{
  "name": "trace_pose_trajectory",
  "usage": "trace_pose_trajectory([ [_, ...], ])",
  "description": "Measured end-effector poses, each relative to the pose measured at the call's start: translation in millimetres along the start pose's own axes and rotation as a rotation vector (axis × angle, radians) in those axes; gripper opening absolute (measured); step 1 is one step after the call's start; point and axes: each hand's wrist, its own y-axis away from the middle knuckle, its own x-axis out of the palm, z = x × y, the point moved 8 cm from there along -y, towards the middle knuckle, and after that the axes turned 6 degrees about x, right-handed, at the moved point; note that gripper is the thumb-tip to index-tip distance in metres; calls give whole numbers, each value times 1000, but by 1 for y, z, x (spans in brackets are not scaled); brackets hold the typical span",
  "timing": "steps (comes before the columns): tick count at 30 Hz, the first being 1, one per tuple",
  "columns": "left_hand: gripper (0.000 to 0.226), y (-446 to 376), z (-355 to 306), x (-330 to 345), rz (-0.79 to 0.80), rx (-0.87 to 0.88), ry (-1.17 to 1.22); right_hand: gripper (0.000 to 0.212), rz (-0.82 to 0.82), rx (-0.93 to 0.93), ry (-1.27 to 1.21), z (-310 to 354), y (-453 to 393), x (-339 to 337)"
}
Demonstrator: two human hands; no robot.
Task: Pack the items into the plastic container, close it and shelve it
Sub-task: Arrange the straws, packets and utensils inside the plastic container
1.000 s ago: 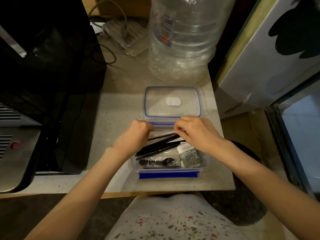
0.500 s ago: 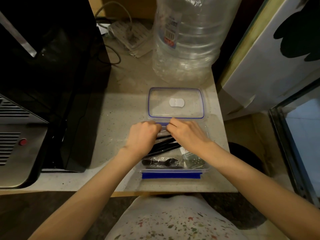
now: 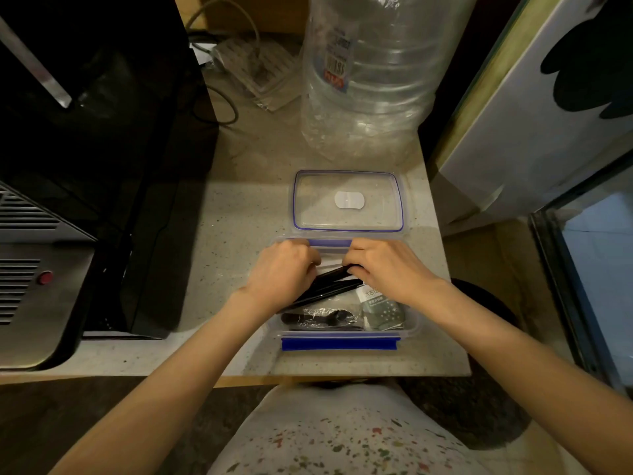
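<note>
Both hands' fingers curl, grip unclear, over the clear container (image 3: 342, 332) (blue latch, lid (image 3: 347, 200) off).

A large clear water jug (image 3: 370, 80) is seen standing at the upper centre of the frame on the speckled tabletop (image 3: 239, 214). A black appliance (image 3: 96, 138) fills the upper left, with a red button (image 3: 45, 278) on the grey panel below it. A power strip (image 3: 253, 68) with a cable lies behind, near the jug. A white panel (image 3: 534, 108) is leaned at the upper right.
</note>
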Motion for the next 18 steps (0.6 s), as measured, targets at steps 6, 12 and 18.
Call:
trace_pose_trajectory([
  [6,22,6,-8,12,132,22,-27,25,91,2,55,3,-3,3],
  [12,19,6,-6,22,179,-72,-121,23,110,2,167,6,-3,8],
  [18,19,4,-7,27,190,-69,-102,20,127,25,172,4,-6,5],
])
